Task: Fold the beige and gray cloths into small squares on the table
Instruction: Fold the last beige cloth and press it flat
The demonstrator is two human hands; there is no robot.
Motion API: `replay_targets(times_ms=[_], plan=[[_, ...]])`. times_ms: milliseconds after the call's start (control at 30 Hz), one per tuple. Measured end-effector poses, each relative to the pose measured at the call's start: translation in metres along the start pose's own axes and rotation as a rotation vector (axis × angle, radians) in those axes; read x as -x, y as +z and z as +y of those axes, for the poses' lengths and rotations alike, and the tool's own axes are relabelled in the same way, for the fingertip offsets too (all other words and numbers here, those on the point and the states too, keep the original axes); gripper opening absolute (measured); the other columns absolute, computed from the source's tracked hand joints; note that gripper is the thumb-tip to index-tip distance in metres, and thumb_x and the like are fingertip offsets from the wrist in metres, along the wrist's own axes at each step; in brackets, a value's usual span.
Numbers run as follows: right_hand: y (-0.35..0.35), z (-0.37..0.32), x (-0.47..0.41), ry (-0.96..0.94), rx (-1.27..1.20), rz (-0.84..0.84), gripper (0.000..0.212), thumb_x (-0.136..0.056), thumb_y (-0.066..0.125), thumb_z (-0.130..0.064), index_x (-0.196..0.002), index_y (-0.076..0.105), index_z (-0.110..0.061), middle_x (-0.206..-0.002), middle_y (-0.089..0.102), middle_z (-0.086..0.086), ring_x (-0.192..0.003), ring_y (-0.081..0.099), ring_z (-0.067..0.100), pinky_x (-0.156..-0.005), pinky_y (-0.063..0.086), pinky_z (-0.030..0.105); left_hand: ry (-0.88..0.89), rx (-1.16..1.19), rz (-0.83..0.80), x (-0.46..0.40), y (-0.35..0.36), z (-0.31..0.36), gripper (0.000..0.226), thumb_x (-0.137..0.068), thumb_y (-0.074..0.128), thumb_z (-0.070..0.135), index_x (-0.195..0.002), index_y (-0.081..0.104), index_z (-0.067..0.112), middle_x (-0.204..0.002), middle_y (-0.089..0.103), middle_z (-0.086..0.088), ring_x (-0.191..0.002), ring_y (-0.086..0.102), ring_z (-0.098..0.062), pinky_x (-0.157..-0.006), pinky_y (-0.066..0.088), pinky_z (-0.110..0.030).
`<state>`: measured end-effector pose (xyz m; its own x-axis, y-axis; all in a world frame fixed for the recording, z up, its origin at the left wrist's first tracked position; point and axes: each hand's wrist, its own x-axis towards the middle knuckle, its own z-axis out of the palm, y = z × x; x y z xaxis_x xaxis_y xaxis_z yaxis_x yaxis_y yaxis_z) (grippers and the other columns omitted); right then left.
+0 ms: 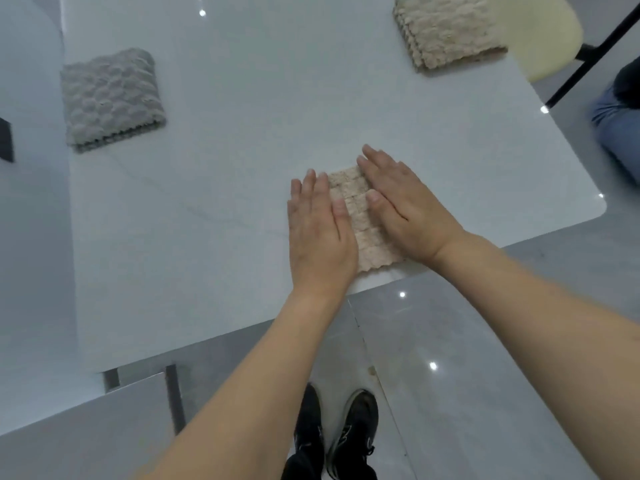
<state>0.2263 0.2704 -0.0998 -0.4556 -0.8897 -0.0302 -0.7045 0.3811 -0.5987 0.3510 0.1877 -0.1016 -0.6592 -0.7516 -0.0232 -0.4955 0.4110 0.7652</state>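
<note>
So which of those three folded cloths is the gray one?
The gray cloth is the one lying alone on the table's far left. The other two are beige: one at the far right, one pressed flat under both hands near the table's front edge.

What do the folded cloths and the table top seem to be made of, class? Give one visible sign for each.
Gray cloth and far beige cloth: soft, plush fabric, probably microfiber or fleece, judging by the bumpy, matte pile. The beige cloth under the hands looks the same. Table: hard and glossy, perhaps stone or glass; it reflects lamp spots and shows faint veins.
</note>
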Motion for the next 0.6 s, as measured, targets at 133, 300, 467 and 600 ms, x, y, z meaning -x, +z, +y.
replay_targets(times_ms=[133,300,467,600], plan=[[0.01,0.008,0.004,0.004,0.224,-0.03,0.065,-0.096,0.009,-0.046,-0.154,0.009,-0.018,-0.162,0.001,-0.006,-0.142,-0.011,-0.001,-0.118,-0.008,0.027,-0.009,-0.34,0.004,-0.004,0.011,-0.003,0.055,-0.104,0.021,0.034,-0.154,0.016,0.011,-0.163,0.009,-0.003,-0.15,-0.003,-0.017,-0.121,-0.006,-0.035],[0.007,0.009,0.003,-0.006,0.325,-0.09,0.062,-0.098,0.01,-0.043,-0.154,0.003,-0.018,-0.162,-0.005,-0.005,-0.145,-0.012,0.004,-0.119,-0.01,0.032,-0.011,-0.488,-0.059,-0.005,0.005,-0.009,0.06,-0.103,0.016,0.04,-0.155,0.005,0.011,-0.164,0.0,-0.003,-0.15,-0.006,-0.017,-0.121,-0.006,-0.037],[-0.009,0.028,0.006,-0.011,0.385,-0.155,0.063,-0.097,0.002,-0.048,-0.154,-0.007,-0.022,-0.16,-0.012,-0.009,-0.143,-0.017,0.001,-0.119,-0.013,0.036,-0.016,-0.585,-0.093,0.002,-0.019,-0.027,0.061,-0.101,0.007,0.043,-0.156,0.001,0.017,-0.164,-0.002,0.003,-0.149,-0.008,-0.01,-0.121,-0.007,-0.036],[-0.031,0.05,0.0,-0.074,0.364,-0.196,0.065,-0.095,-0.001,-0.051,-0.154,-0.003,-0.023,-0.161,-0.005,-0.011,-0.143,-0.011,-0.002,-0.119,-0.013,0.032,-0.024,-0.562,-0.091,0.002,-0.023,-0.028,0.058,-0.102,0.009,0.043,-0.155,0.003,0.02,-0.163,0.0,0.006,-0.149,-0.007,-0.008,-0.12,-0.009,-0.031]])
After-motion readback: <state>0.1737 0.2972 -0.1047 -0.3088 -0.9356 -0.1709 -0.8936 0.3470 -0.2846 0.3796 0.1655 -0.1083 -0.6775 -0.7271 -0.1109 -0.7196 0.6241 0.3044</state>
